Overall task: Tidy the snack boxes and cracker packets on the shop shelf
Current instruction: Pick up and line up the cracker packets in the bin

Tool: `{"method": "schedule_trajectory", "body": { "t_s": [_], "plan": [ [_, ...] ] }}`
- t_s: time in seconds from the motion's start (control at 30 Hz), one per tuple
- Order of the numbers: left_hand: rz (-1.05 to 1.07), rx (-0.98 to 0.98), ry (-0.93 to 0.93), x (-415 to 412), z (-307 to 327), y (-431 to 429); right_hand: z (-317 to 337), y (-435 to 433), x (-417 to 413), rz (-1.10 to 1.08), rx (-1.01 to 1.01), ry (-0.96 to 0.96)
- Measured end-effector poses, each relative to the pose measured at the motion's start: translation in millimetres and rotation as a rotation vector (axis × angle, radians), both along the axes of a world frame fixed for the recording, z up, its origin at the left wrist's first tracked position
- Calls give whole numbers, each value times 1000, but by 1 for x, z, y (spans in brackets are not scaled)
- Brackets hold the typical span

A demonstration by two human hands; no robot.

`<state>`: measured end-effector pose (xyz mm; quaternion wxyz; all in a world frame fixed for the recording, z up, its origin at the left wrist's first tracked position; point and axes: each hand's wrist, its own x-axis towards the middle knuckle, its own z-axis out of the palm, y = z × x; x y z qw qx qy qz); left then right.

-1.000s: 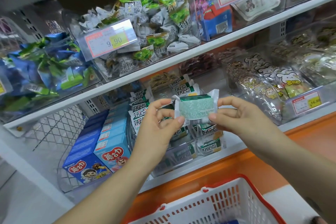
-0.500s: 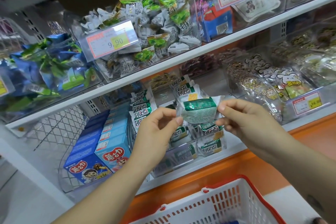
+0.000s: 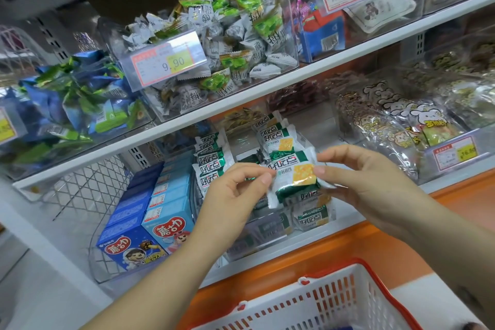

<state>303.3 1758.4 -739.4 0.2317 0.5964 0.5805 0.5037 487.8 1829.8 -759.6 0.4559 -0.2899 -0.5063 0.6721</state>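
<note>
Together left hand (image 3: 231, 191) and right hand (image 3: 360, 182) pinch the cracker packet (image 3: 293, 175), long axis crosswise, print facing camera.

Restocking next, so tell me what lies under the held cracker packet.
More green-and-white cracker packets in a clear bin; the held packet, left hand and right hand hide the rest.

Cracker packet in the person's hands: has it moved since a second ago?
Yes. The cracker packet has sunk away from the white shelf edge above, toward the stacked packets below, and turned its printed front to the camera.
</note>
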Motion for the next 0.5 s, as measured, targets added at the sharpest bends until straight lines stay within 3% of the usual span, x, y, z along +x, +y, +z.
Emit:
{"method": "schedule_trajectory", "body": {
  "t_s": [0.13, 0.3, 0.5],
  "plan": [
    [26, -18, -84, 5, 0, 1, -2, -4, -3, -25, 71, -85],
    [-58, -81, 440, -8, 6, 8, -2, -4, -6, -8, 216, -97],
    [-27, -209, 603, -14, 23, 21, -8, 0, -16, -60, 358, -247]
  ]
}}
